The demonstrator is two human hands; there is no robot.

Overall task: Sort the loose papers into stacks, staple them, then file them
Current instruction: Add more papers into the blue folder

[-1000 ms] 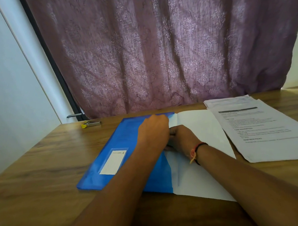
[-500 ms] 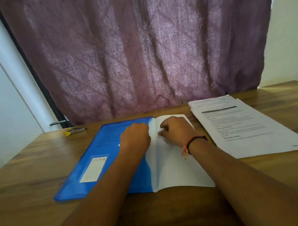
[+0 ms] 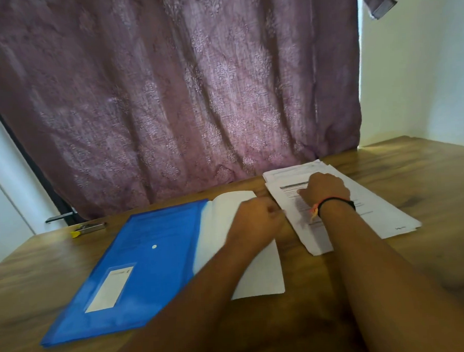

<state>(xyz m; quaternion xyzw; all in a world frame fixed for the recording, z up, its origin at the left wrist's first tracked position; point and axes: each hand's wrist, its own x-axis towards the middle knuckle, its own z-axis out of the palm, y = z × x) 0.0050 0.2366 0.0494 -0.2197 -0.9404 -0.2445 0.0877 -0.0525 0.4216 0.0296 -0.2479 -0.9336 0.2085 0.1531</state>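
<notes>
The right hand, fingers curled, is laid on the printed paper stack right of centre, the curled left hand over white sheets protruding from the blue folder; neither grip can be told. Such light, floppy sheets are likely best pinched at an edge.

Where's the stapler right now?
In the head view the stapler lies on the table's far left, at the foot of the curtain, just beyond the blue folder's far corner.
</notes>
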